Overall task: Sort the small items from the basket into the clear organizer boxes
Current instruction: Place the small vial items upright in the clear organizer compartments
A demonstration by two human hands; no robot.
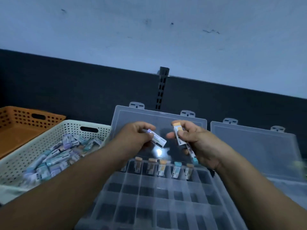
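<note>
Far to the left of the fingers sits an orange basket (20, 123), and just beside it, nearer the left forearm, a white perforated basket (71, 128) holds a loose heap of small tubes (58, 155) with white labels and purple or teal ends. The left hand (136, 135) has its fingers curled, pinching a white tube with a purple end (157, 140) between thumb and fingertips; the tube slants down toward the right hand. The right hand (197, 140), close beside but apart from the left, grips two tubes in curled fingers: an orange-capped tube (177, 133) sticking up past the thumb, and a teal-capped tube (191, 151) pointing down out of the palm. Both hands hang in front of the raised clear lid (132, 117) of an open organizer box (157, 196). Directly below the fingers, in the far row of its compartments, a row of tubes (163, 168) stands upright, with tan, orange and teal caps; the left forearm hides the row's left end. To the right of the right hand lies a second clear box (257, 146), its lid also raised. A dark panel (83, 83) stands behind everything.
</note>
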